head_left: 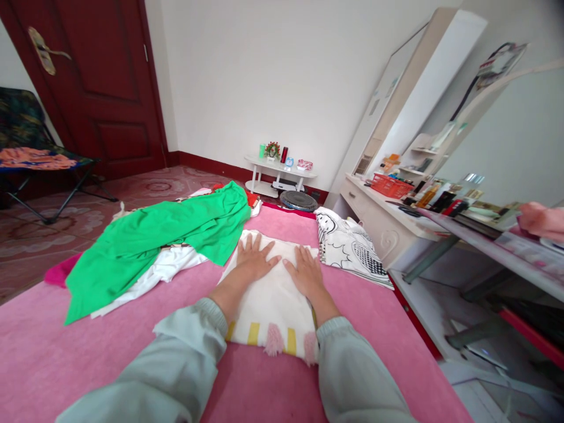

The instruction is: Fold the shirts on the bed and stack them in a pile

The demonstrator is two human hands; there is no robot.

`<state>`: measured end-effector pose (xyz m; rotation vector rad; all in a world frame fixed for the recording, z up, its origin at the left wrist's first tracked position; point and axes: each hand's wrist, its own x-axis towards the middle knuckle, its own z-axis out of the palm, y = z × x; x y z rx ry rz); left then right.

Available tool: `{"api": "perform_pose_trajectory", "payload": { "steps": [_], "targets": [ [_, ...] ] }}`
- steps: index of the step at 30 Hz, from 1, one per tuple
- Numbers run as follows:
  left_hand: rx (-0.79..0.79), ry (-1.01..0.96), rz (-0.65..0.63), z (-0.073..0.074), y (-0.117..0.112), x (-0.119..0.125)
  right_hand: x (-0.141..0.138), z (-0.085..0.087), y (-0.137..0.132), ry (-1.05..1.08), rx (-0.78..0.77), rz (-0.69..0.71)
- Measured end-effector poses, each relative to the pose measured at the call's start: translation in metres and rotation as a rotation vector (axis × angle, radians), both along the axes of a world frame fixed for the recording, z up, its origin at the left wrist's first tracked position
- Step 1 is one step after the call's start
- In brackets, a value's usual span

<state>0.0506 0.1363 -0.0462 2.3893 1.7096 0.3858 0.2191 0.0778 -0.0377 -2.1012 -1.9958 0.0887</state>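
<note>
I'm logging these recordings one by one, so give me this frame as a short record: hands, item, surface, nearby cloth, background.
Left hand: palm down, fingers spread
Right hand: likewise
Item under both: white cloth, yellow stripes and pink tassels along near edge
Surface: pink cover
Left: green garment over other clothes
Right: black-and-white printed cloth
Background: dark red door, low white table

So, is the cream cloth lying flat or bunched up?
Flat: the cream cloth lies mostly smooth on the pink cover, left hand and right hand resting on it.
</note>
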Motion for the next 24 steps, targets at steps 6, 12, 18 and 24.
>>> {"api": "perform_pose_trajectory", "payload": {
  "steps": [6, 12, 18, 24],
  "targets": [
    [0.015, 0.032, -0.071, 0.002, -0.005, -0.011, 0.004, -0.005, 0.002, -0.013, -0.011, -0.063],
    [0.037, 0.019, -0.188, 0.001, -0.027, -0.035, 0.009, -0.003, -0.02, -0.016, -0.058, -0.04],
    [0.034, 0.031, -0.238, 0.001, -0.05, -0.06, 0.016, 0.0, -0.051, -0.031, -0.103, -0.009],
    [0.111, 0.031, -0.289, 0.003, -0.087, -0.086, 0.013, 0.02, -0.094, -0.044, -0.141, 0.041]
  ]
}}
